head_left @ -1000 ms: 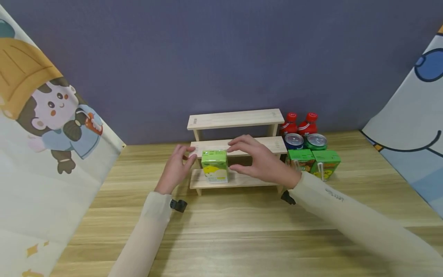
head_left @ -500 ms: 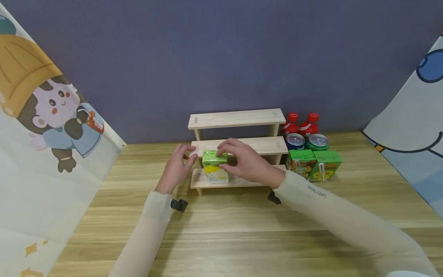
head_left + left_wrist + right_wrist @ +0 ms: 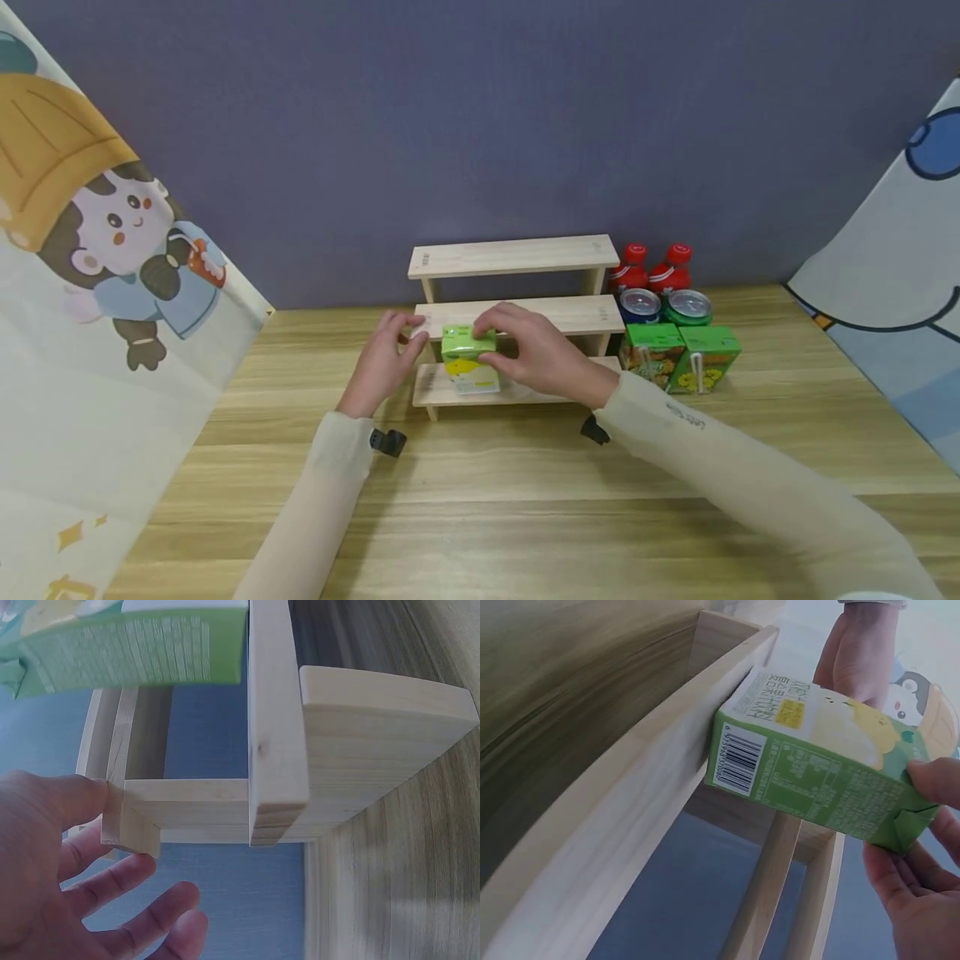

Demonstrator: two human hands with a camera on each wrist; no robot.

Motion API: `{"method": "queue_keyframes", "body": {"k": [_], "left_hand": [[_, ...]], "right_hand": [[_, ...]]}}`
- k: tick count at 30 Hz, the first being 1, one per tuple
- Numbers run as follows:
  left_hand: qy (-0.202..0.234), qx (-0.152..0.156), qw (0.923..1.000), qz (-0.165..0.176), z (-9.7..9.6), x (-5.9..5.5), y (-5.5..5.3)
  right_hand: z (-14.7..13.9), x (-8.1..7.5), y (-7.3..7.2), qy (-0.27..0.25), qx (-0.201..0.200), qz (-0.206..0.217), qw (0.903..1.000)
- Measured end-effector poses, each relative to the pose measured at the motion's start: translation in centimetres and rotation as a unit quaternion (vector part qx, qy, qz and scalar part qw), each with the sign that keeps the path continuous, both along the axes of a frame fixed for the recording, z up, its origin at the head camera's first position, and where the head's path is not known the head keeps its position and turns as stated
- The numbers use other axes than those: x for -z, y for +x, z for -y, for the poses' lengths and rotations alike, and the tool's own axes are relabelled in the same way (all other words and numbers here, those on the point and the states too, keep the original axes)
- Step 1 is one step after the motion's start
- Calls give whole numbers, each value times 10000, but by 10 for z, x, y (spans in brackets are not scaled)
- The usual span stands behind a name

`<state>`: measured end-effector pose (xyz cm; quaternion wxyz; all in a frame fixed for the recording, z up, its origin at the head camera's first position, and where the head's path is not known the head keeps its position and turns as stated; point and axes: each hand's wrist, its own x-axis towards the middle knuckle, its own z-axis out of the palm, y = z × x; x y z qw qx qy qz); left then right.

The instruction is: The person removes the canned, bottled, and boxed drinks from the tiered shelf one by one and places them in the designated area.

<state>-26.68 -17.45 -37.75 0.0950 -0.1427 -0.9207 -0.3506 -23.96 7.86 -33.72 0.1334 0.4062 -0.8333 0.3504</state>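
Observation:
A green and yellow drink carton (image 3: 472,373) stands at the left part of the lowest step of a three-tier wooden shelf (image 3: 517,315). My right hand (image 3: 536,350) pinches the carton near its top, thumb on the front and fingers behind. In the right wrist view the carton (image 3: 817,761) shows a barcode on its side, and its base meets the step. With thumb and fingers, my left hand (image 3: 382,362) holds the left end of the middle board; the left wrist view shows the thumb and fingers of this hand (image 3: 90,877) around that board end.
To the shelf's right stand two red-capped bottles (image 3: 670,271), two cans (image 3: 686,307) and two green cartons (image 3: 705,358) in paired rows. A dark blue wall (image 3: 480,125) rises behind. Printed panels flank the wood-grain table (image 3: 480,500).
My right hand has moved left from beside the carton and taken hold of its top. The carton has shifted slightly to the right. My left hand stays at the middle board.

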Motion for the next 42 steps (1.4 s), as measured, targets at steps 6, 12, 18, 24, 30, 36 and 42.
{"method": "queue_keyframes", "body": {"k": [6,12,18,24,30,36,42], "left_hand": [[11,-40,10000,-37,0,-1,-3],[13,-70,9999,-90,-1,0,-7],[5,-100,9999,-92,-2,0,-10],[9,-104,9999,-131,-4,2,-14],[9,-162,9998,-103,-4,2,-16],[-18,-230,9997,-43,-4,2,-18],[-24,-196,9998,-62,-3,1,-16]], "right_hand": [[-20,-7,-1,-177,18,-143,9997],[-51,-19,-1,-141,217,-440,9987],[-77,-27,2,-170,422,-645,9969],[-105,-32,2,-218,670,-1124,9912],[-139,-47,4,-348,982,-1631,9811],[-185,-63,13,-114,1636,-1793,9700],[-237,-67,28,316,2484,-1846,9504]]}}
